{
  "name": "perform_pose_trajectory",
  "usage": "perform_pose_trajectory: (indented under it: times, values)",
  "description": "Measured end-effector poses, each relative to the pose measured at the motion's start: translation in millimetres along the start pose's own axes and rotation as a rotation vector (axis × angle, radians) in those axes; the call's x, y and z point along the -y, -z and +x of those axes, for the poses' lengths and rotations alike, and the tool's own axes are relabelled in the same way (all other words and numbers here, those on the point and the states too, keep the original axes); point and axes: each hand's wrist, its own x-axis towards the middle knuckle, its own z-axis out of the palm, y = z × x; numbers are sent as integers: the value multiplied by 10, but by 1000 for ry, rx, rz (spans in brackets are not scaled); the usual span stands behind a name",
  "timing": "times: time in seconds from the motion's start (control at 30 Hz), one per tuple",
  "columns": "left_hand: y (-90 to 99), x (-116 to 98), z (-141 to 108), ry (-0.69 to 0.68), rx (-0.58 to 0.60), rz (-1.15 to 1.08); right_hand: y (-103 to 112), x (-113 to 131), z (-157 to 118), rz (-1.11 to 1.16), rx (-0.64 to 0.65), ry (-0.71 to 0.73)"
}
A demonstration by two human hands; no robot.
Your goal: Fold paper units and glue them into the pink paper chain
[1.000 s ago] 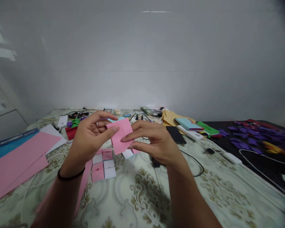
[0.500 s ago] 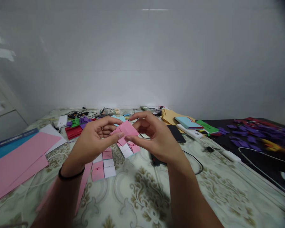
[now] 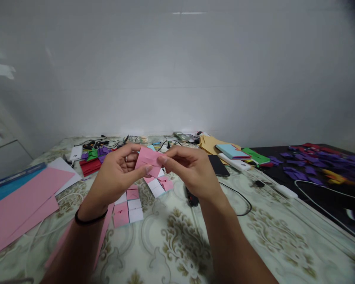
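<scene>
A folded piece of pink paper (image 3: 146,161) is held up above the table between both hands. My left hand (image 3: 120,169) pinches its left side, thumb on the near face and fingers behind. On its right edge, the thumb and fingertips of my right hand (image 3: 192,167) close together. Creases and flaps show on the paper. Below it lies a pink-and-white checkered block of folded squares (image 3: 158,186), partly hidden by the hands. A second checkered block (image 3: 128,209) lies nearer, beside my left wrist.
Large pink sheets (image 3: 23,201) cover the table's left side. Red folded paper (image 3: 90,167) sits behind my left hand. To the right lie a black flat device (image 3: 218,165), a white power strip (image 3: 233,161), a yellow paper stack (image 3: 214,144) and loose purple pieces (image 3: 301,163). Cables cross the cloth.
The pink paper has turned from a diamond-like angle to a more upright one. My right hand has shifted its grip down to the paper's right edge, its fingers drawn closer together.
</scene>
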Motion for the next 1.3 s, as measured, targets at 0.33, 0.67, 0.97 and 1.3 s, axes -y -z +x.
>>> perform_pose_trajectory:
  times: [0.33,0.67,0.97,1.3]
  values:
    - [19,48,24,0,-22,1,-53,-47,28,-51,71,-37]
    - [6,39,42,20,-24,103,17,-13,39,-211,152,40]
    - [47,71,29,-88,-63,311,34,19,29,-261,187,21]
    - [33,10,13,-137,28,342,-93,-35,20,-11,131,2]
